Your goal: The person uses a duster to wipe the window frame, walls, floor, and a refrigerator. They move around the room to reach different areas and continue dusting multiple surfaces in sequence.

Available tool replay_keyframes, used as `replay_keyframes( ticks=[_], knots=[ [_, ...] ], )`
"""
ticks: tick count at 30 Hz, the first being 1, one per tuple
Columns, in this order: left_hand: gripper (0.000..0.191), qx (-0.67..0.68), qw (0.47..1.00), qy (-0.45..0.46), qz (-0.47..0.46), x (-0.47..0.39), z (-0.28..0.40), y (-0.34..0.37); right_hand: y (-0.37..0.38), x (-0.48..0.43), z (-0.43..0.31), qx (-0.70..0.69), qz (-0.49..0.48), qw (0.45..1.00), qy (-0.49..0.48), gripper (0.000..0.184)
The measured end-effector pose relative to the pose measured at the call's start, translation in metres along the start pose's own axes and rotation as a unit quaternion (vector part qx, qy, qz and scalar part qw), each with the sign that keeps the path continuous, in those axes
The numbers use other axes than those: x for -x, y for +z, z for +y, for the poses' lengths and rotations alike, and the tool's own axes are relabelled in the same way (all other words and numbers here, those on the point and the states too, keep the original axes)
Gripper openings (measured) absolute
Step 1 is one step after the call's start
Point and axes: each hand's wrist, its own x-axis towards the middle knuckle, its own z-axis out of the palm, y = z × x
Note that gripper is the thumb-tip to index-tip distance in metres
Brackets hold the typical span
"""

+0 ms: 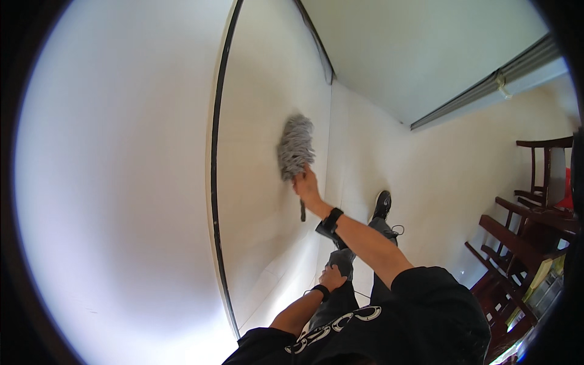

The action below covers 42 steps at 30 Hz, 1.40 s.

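Note:
My right hand [309,186] grips the dark handle of a grey fluffy duster [296,143]. The duster's head lies against, or very close to, the pale tiled wall surface [260,150] in front of me, just right of a long black strip [219,114]. The handle's end sticks out below my fist. Lower down, my left hand [332,277] rests at my bent knee, its fingers partly hidden; whether it holds anything cannot be told. A black band circles each wrist.
Dark wooden chairs [515,232] stand at the right, with a red thing among them. A grey metal track or frame [483,82] runs across the upper right. My black shoe [383,204] is on the pale floor. A large white surface [123,159] fills the left.

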Motion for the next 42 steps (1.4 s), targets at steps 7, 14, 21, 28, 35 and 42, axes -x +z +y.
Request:
replay_keyframes(
  ticks=[7, 14, 21, 28, 35, 42],
  knots=[
    [0.061, 0.079, 0.993, 0.085, 0.014, -0.026, 0.035, -0.022, 0.02, -0.038, -0.152, 0.155, -0.054, 0.859, -0.485, 0.071],
    [0.054, 0.176, 0.976, 0.126, -0.024, -0.025, 0.053, 0.016, -0.007, -0.183, -0.093, 0.146, 0.111, 0.975, -0.129, 0.051],
    [0.049, 0.18, 0.978, 0.069, -0.077, -0.009, 0.047, 0.039, -0.045, -0.117, 0.058, -0.049, 0.079, 0.977, 0.19, 0.008],
    [0.051, 0.102, 0.992, 0.008, 0.071, -0.012, 0.07, -0.021, -0.009, -0.085, -0.045, 0.04, -0.013, 0.984, -0.171, 0.06],
    [0.061, 0.096, 0.983, -0.01, 0.157, -0.045, 0.1, -0.06, -0.011, -0.18, -0.159, 0.161, -0.007, 0.855, -0.494, 0.065],
    [0.066, 0.022, 0.99, 0.018, 0.14, -0.073, 0.082, -0.072, -0.069, -0.327, -0.054, -0.005, 0.086, 0.991, -0.105, 0.045]
  ],
)
